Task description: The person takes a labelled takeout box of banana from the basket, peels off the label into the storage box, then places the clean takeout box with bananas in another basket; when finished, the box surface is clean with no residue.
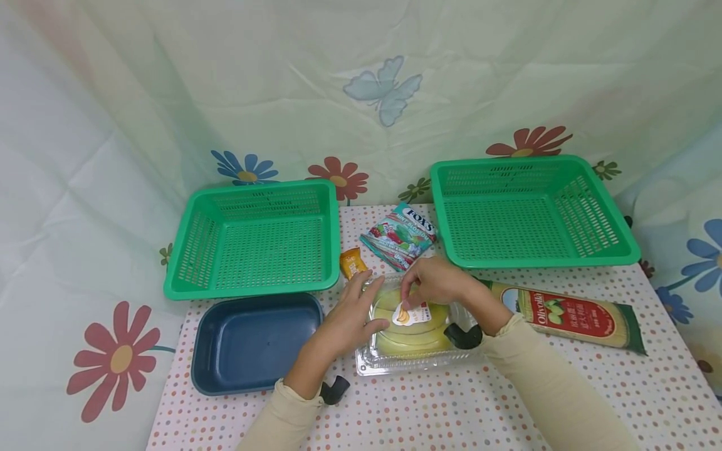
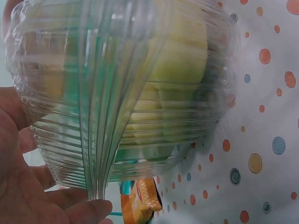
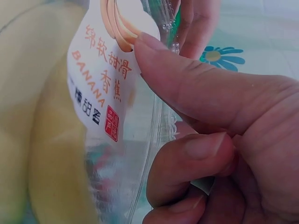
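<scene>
A clear plastic clamshell box [image 1: 395, 363] of yellow-green bananas [image 1: 395, 346] lies on the table in front of me. On its lid is a white banana label [image 3: 100, 77] with orange print. My right hand [image 1: 437, 280] reaches over from the right, its thumb and forefinger at the label's edge; the forefinger is mostly hidden behind the thumb in the right wrist view, and the other fingers are curled. My left hand [image 1: 352, 316] rests along the box's left side, fingers spread. In the left wrist view its fingertips lie at the ribbed plastic rim [image 2: 98, 186].
Two green baskets [image 1: 333, 250] [image 1: 541, 262] stand at the back left and back right. A dark blue tub [image 1: 254, 351] sits left of the box. Behind it lie an orange packet [image 1: 352, 262] and a Fox's candy bag [image 1: 402, 235]; a spaghetti pack [image 1: 575, 316] lies at right.
</scene>
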Tool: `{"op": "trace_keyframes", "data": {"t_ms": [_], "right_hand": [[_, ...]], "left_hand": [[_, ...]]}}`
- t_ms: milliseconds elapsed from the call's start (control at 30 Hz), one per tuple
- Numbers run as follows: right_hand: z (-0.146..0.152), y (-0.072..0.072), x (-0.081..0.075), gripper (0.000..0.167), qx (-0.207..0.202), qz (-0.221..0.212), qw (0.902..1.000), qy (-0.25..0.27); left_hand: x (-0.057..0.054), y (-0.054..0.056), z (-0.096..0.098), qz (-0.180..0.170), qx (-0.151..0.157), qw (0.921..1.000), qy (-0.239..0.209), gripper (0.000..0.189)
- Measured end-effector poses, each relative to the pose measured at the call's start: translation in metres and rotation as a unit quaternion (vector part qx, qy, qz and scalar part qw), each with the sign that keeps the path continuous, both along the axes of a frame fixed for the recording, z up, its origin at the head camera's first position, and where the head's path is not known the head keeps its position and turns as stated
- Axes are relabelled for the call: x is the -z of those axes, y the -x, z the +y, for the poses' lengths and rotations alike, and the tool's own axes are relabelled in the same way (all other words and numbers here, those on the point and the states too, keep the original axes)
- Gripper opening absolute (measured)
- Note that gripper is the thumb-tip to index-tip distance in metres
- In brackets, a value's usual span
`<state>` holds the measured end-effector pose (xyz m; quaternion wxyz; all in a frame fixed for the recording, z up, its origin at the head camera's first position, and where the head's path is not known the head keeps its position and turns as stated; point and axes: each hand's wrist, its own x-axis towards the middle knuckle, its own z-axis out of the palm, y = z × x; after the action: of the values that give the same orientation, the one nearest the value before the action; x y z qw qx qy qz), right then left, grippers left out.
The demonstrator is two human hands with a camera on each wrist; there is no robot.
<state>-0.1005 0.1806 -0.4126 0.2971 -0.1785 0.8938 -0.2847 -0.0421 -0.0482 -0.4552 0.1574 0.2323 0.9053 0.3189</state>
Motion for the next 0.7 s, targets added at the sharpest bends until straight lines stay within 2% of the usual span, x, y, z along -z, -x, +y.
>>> {"op": "trace_keyframes", "data": {"t_ms": [700], "right_hand": [[0.006, 0.0046, 0.0016, 0.01, -0.013, -0.024, 0.999, 0.034]], "left_hand": [[0.001, 0.0015, 0.0005, 0.004, 0.004, 1.0, 0.002, 0.084]]}}
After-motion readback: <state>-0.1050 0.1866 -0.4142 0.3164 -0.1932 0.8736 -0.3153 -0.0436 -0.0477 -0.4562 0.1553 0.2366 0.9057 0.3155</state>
